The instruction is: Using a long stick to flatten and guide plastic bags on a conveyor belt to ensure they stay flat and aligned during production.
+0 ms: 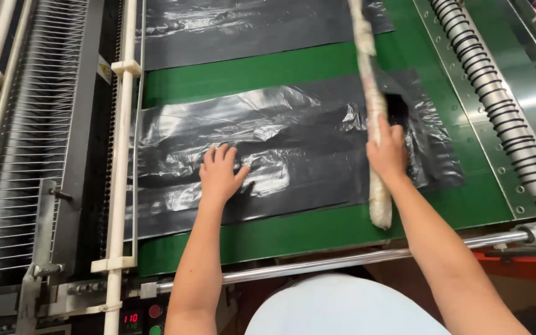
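Observation:
A stack of glossy black plastic bags lies flat on the green conveyor belt. My left hand presses palm down on the stack's left half, fingers spread. My right hand grips a long stick wrapped in whitish tape, which lies across the right part of the stack and reaches from the near belt edge to the top of the view. A cut-out hole in the bags shows just beside the stick.
A second black bag stack lies farther up the belt. A ribbed metal roller runs along the right. A white rail and a wire comb rack stand at the left. A steel rod crosses the near edge.

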